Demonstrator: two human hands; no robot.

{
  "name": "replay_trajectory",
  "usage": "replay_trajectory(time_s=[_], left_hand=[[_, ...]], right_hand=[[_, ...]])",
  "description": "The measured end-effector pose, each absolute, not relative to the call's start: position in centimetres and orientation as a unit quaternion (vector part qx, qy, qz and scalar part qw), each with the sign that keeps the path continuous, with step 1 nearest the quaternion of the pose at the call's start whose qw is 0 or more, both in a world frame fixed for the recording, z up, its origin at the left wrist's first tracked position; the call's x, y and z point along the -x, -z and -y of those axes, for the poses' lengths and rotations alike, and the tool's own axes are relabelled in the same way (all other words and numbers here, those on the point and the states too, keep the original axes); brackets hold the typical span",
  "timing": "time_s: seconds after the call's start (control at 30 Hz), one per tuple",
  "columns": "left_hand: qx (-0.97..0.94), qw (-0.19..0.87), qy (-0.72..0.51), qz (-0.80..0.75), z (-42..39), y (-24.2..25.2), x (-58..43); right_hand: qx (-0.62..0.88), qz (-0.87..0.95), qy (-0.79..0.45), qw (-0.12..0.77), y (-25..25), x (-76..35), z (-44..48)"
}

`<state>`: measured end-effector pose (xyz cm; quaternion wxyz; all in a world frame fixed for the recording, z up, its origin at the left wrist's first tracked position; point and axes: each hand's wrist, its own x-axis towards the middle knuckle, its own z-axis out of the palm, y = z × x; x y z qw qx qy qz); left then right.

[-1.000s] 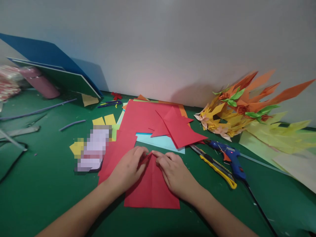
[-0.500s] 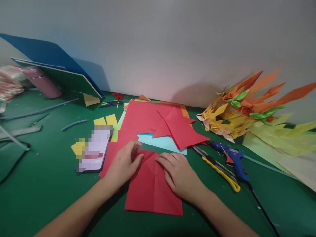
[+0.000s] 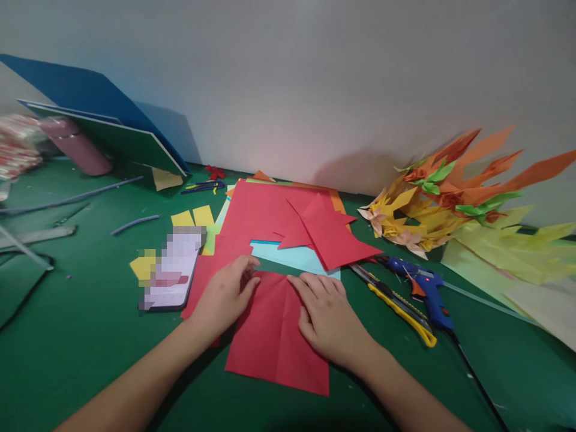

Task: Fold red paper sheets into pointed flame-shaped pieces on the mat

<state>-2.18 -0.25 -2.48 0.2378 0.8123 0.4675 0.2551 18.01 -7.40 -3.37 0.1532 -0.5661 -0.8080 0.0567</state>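
Head view: a creased red paper sheet (image 3: 265,345) lies on a green tabletop (image 3: 112,360) between the two hands, its near edge toward the wearer and one lengthwise fold line visible. The left hand (image 3: 227,294) is half curled at the sheet's far left corner, with thumb and forefinger apart; whether the thumb tip bears on the paper cannot be told. The right hand (image 3: 326,312) is laid over the sheet's right side, fingers extended together, thumb set away from them, forefinger tip at the far edge near the fold. Just left of the left hand lies a smartphone (image 3: 173,270) (picture partly pixelated), with yellow paper squares (image 3: 203,216) beyond it. Straight ahead of both hands is a large red sheet (image 3: 256,207) on a stack of coloured paper; cut red pieces (image 3: 335,240) lie over its right part, and a light blue sheet (image 3: 292,257) shows between these and the hands. To the right of the right hand rest a yellow-handled utility knife (image 3: 400,309) and, farther right, a blue hot glue gun (image 3: 427,288) with a red light showing. Beyond the glue gun stand orange and yellow paper flowers (image 3: 450,198). Far ahead of the left hand, a pink bottle (image 3: 74,147) leans at a tilt.
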Motion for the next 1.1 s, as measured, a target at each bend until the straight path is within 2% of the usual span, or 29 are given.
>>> replay_trajectory(time_s=[0.67,0.93,1.1], left_hand=[[-0.833,0.235,-0.281,-0.415,0.04,1.97,2.36],[-0.925,0.134,-0.231,-0.269,-0.61,1.9,3.05],[-0.94,0.133,-0.174,-0.26,-0.71,1.6,3.13]], right_hand=[[0.557,0.819,-0.027,0.135,3.91,-18.26,7.35],[0.557,0.819,-0.02,0.138,3.99,-18.3,7.43],[0.559,0.818,-0.017,0.135,4.08,-18.26,7.41]])
